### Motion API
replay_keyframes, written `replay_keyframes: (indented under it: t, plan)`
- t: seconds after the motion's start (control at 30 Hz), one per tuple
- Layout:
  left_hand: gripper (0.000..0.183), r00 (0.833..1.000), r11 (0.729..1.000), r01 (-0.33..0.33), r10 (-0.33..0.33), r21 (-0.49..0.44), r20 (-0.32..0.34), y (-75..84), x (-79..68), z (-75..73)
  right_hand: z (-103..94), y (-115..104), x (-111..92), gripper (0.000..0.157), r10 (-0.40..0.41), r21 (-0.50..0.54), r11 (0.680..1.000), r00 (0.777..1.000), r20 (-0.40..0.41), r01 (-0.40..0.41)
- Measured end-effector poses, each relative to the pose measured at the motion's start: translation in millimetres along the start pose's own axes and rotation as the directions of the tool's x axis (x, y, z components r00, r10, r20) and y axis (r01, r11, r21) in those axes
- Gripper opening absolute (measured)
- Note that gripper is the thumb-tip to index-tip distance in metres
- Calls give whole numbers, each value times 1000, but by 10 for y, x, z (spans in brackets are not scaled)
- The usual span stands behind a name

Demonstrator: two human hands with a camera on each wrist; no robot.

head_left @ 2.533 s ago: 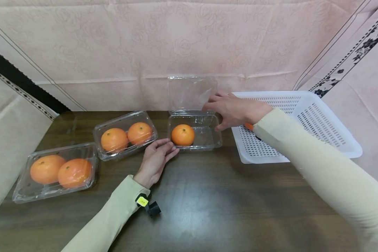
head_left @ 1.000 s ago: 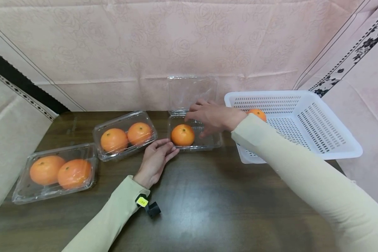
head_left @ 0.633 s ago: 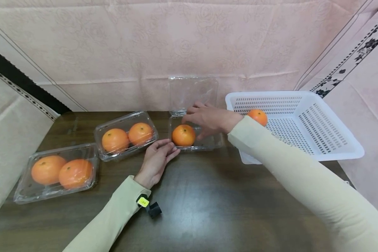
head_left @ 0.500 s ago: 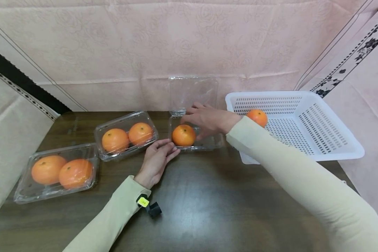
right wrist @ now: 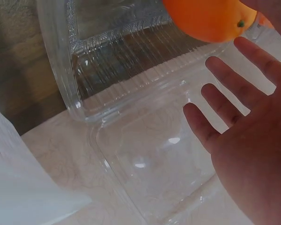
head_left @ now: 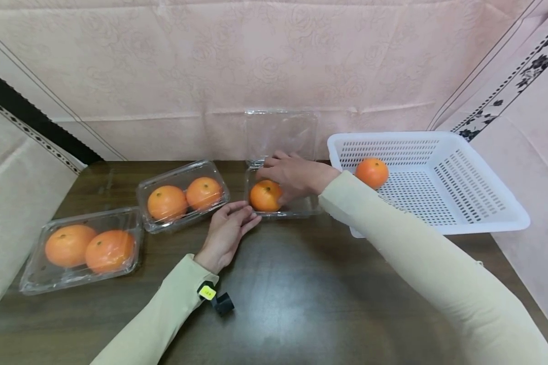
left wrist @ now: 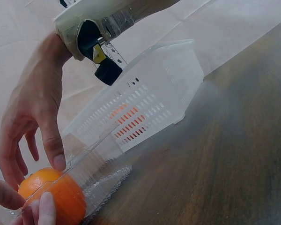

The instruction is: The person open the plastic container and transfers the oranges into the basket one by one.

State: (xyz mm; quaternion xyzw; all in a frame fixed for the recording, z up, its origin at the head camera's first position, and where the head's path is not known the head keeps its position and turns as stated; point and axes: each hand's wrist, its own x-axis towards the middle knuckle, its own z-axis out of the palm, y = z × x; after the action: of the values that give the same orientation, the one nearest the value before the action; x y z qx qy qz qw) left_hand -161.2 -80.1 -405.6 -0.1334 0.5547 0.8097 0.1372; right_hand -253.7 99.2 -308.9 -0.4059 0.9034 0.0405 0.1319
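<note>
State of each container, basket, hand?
Left container: closed, two oranges inside
Middle container: closed, two oranges inside
Right container: lid open, one orange inside
Basket: upright, one orange inside
Left hand: touching right container's near edge
Right hand: at right container's orange, fingers spread

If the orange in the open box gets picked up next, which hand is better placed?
Probably the right hand: it is spread close beside the orange. The left hand is at the front edge of the open box, seemingly steadying it.
</note>
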Motion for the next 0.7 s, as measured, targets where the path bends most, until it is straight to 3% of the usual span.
replay_keyframes:
  t: [0.4,0.7]
  plan:
    - [36,1000,1000,1,-1,-7,5,-3,5,1,81,-35,95,63,-3,-6,1000,1000,26,3]
    - [38,1000,1000,5,-5,19,17,-1,6,-10,114,-80,135,71,3,-20,1000,999,42,-2]
